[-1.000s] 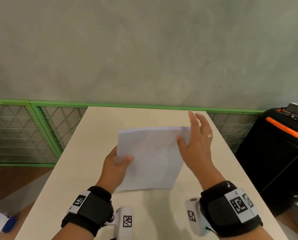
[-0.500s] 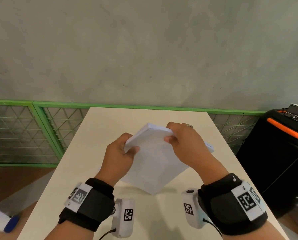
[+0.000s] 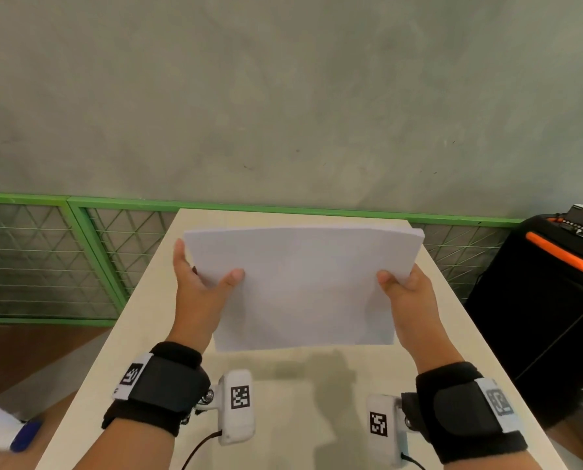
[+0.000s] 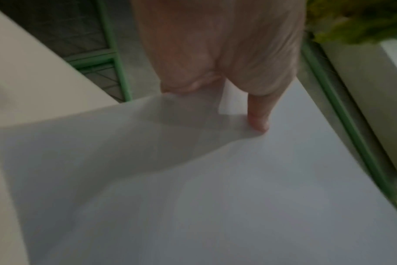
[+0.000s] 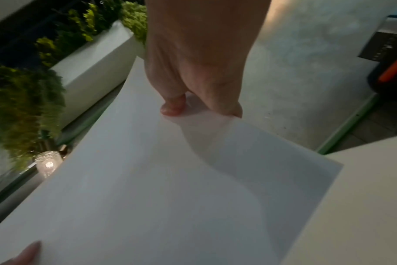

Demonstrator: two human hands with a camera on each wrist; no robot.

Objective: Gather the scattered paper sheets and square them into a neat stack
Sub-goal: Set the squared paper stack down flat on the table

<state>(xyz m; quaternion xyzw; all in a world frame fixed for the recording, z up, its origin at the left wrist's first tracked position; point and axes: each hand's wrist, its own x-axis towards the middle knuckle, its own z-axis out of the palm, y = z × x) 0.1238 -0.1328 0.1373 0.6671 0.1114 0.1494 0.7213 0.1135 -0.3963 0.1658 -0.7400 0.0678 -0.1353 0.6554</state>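
Paper stack (image 3: 303,286): white sheets held together as one bundle, raised above the beige table (image 3: 140,334), between both hands
Grip location: each hand takes one short side edge, about mid-height
Left hand (image 3: 200,293): thumb on the near face, fingers behind the sheets; clamped on the left edge
Right hand (image 3: 407,293): thumb on the near face, fingers hidden behind; clamped on the right edge
Hand pose: palms face each other, wrists low, forearms run up from the near table edge
Orientation: long axis runs left to right; broad face toward the camera, top edge tilted away
Sheet form: slight bow across the middle; top edges nearly flush
Surroundings: green mesh fence (image 3: 45,259) behind the table; black case with orange handle (image 3: 561,256) to the right
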